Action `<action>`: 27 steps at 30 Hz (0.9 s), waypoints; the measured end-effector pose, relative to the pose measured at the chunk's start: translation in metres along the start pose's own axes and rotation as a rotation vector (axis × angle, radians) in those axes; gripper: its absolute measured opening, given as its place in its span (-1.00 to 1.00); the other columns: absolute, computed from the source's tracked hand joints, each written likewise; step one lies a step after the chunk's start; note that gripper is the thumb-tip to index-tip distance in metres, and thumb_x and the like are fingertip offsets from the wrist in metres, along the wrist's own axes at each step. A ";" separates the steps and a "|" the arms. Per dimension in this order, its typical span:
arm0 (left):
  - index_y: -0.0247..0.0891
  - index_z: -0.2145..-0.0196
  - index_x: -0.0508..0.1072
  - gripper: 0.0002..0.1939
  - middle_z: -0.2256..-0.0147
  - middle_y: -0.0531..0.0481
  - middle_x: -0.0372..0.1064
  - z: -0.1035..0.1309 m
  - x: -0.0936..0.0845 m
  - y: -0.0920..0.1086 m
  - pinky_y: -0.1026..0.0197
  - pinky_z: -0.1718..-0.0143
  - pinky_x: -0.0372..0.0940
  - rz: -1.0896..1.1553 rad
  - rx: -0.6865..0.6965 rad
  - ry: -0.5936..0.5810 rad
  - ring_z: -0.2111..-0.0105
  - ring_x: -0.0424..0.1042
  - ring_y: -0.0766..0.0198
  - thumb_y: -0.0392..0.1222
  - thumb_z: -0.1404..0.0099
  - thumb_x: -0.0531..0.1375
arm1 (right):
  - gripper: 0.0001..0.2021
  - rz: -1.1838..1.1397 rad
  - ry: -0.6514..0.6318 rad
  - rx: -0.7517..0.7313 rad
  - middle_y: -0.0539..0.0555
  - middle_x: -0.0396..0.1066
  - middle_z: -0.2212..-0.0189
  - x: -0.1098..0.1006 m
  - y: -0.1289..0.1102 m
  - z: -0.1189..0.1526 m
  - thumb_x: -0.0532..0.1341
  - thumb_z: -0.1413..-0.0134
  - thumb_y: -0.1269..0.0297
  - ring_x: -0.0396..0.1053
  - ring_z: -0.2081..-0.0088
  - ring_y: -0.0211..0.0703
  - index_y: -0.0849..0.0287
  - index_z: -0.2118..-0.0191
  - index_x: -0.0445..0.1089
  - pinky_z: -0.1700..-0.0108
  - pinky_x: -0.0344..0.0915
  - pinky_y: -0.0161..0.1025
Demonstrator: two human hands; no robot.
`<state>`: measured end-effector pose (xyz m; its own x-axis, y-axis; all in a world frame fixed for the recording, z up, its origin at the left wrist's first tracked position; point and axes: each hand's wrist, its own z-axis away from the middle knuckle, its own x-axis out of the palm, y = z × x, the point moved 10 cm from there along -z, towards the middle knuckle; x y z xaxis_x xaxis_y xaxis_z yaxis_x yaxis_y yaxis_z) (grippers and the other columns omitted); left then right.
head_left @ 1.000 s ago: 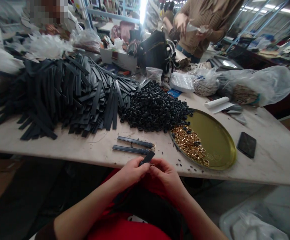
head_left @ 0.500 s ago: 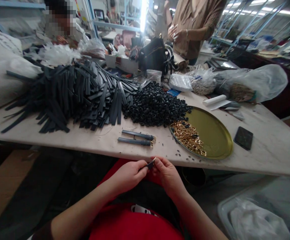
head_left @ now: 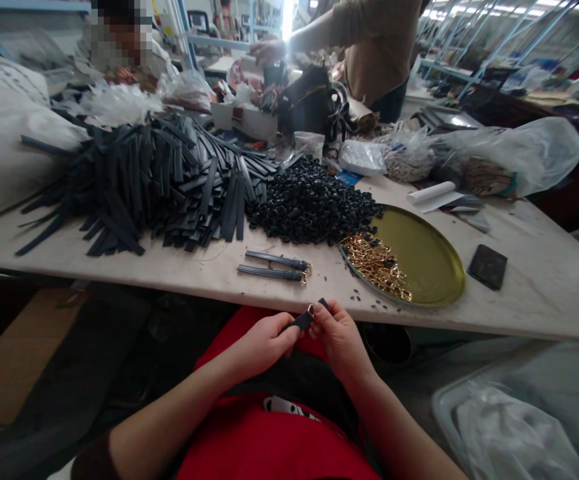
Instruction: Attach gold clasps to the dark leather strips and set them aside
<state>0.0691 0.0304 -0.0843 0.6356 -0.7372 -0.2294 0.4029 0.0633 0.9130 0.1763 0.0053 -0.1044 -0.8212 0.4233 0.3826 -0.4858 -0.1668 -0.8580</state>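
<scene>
At far left, a bulging white sack (head_left: 9,147); beside it, on a pale tabletop (head_left: 209,293), a heap of long, flat, dark strips (head_left: 134,180). Then, side by side, two narrow dark straps with gold buckles (head_left: 272,273). Nearer, above the lap, left hand (head_left: 266,340) closed around a short, dark, flat strap (head_left: 300,322) with a small gold buckle (head_left: 311,310); right hand (head_left: 342,340) pinching its other end, by the buckle. Behind, a mound of small black loops (head_left: 314,203). Rightward, a round gold-coloured tray (head_left: 424,257) bearing gold metal buckles (head_left: 374,263); lastly, a black rectangular phone-like object (head_left: 488,267).
</scene>
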 end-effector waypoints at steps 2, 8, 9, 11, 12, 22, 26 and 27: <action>-0.28 0.41 0.28 -0.79 0.62 0.17 0.15 -0.003 0.001 -0.004 0.36 0.59 0.00 0.112 -0.017 -0.012 0.64 0.10 0.42 -0.08 -0.23 -0.01 | -0.71 0.023 -0.002 0.027 -0.14 0.21 0.65 0.000 0.004 -0.003 0.30 0.16 0.10 0.11 0.65 -0.41 0.17 0.45 0.22 0.58 0.07 -0.40; -0.29 0.43 0.27 -0.72 0.60 0.15 0.20 -0.019 0.002 -0.011 0.38 0.62 0.02 0.239 -0.072 -0.038 0.64 0.12 0.46 0.01 -0.20 0.05 | -0.73 0.196 0.029 -0.019 -0.14 0.23 0.64 0.003 0.005 -0.006 0.28 0.13 0.10 0.12 0.63 -0.41 0.18 0.42 0.26 0.58 0.06 -0.40; -0.29 0.44 0.27 -0.71 0.58 0.14 0.21 -0.021 0.002 -0.013 0.39 0.63 0.01 0.256 -0.091 -0.040 0.65 0.12 0.47 0.02 -0.19 0.05 | -0.73 0.209 0.026 -0.014 -0.13 0.23 0.64 0.003 0.006 -0.007 0.27 0.12 0.10 0.13 0.62 -0.41 0.18 0.43 0.26 0.57 0.07 -0.40; -0.29 0.46 0.27 -0.71 0.57 0.13 0.24 -0.026 0.002 -0.017 0.39 0.67 0.00 0.317 -0.139 -0.054 0.68 0.10 0.49 0.02 -0.18 0.06 | -0.72 0.184 0.004 0.043 -0.13 0.23 0.65 0.004 0.014 -0.011 0.23 0.07 0.06 0.16 0.63 -0.40 0.18 0.45 0.25 0.57 0.09 -0.40; -0.29 0.46 0.26 -0.72 0.57 0.13 0.24 -0.028 0.003 -0.020 0.40 0.68 -0.01 0.355 -0.168 -0.064 0.69 0.10 0.50 0.01 -0.17 0.07 | -0.71 0.149 -0.010 0.093 -0.12 0.23 0.65 0.004 0.019 -0.013 0.20 0.05 0.04 0.17 0.63 -0.39 0.18 0.46 0.24 0.57 0.10 -0.40; -0.29 0.51 0.23 -0.74 0.61 0.14 0.24 -0.040 0.004 -0.034 0.42 0.69 -0.04 0.502 -0.295 -0.087 0.71 0.09 0.52 -0.03 -0.13 0.11 | -0.70 0.188 -0.012 0.248 -0.10 0.24 0.66 -0.003 0.033 -0.026 0.16 0.06 -0.01 0.18 0.64 -0.34 0.16 0.45 0.21 0.57 0.11 -0.37; -0.27 0.54 0.19 -0.73 0.65 0.18 0.17 -0.041 -0.002 -0.032 0.41 0.70 -0.08 0.429 -0.262 0.009 0.72 0.02 0.53 -0.03 -0.15 0.07 | -0.78 0.554 0.085 -0.066 -0.08 0.25 0.62 -0.009 -0.003 -0.025 0.20 0.07 0.11 0.17 0.57 -0.31 0.15 0.49 0.26 0.52 0.10 -0.35; -0.27 0.55 0.18 -0.73 0.66 0.19 0.15 -0.040 -0.002 -0.030 0.41 0.70 -0.08 0.406 -0.255 0.025 0.72 0.01 0.52 -0.03 -0.15 0.07 | -0.80 0.573 0.083 -0.082 -0.08 0.25 0.63 -0.008 -0.006 -0.024 0.20 0.07 0.14 0.16 0.56 -0.31 0.15 0.49 0.26 0.51 0.10 -0.35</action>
<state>0.0816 0.0570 -0.1250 0.7893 -0.6025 0.1183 0.2651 0.5082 0.8194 0.1928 0.0241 -0.1106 -0.9184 0.3544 -0.1759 0.0567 -0.3221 -0.9450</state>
